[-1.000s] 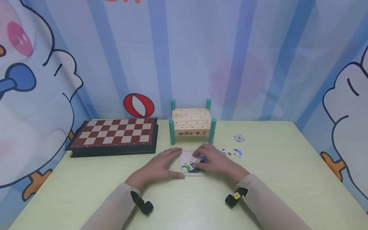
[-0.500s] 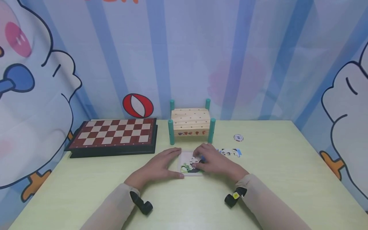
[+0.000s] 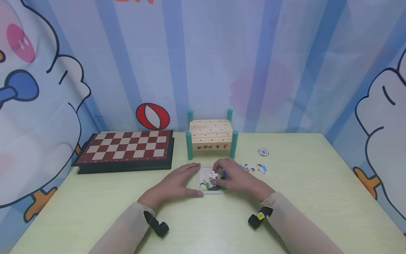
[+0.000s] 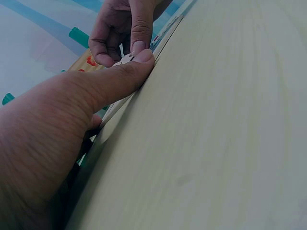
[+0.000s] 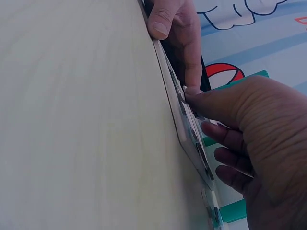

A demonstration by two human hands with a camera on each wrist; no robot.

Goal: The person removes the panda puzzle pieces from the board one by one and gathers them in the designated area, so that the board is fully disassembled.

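A small jigsaw puzzle board [image 3: 204, 173] with a pale frame lies on the table; a panda and green leaves show on its fitted lower part. My left hand [image 3: 174, 186] steadies its left side, fairly straight fingers at the far corner and thumb at the near one. In the left wrist view that thumb [image 4: 120, 81] rests along the frame's edge. My right hand [image 3: 234, 178] pinches a white puzzle piece [image 3: 213, 175] between thumb and forefinger over the board. The right wrist view shows the board [image 5: 180, 122] edge-on beneath the right hand [image 5: 249, 124]; the pinched piece is mostly hidden there.
Right of the board lie loose puzzle pieces [image 3: 255, 168], partly behind my right hand, and a round poker chip [image 3: 263, 152]. A wooden stand with green posts [image 3: 211, 134] is behind the board. A chessboard box [image 3: 125, 150] occupies the back left, before a printed curtain [image 3: 209, 63].
The piece at my right fingertips now stands out above the board, shifted slightly and apparently tilted. Both hands keep nearly the same place.
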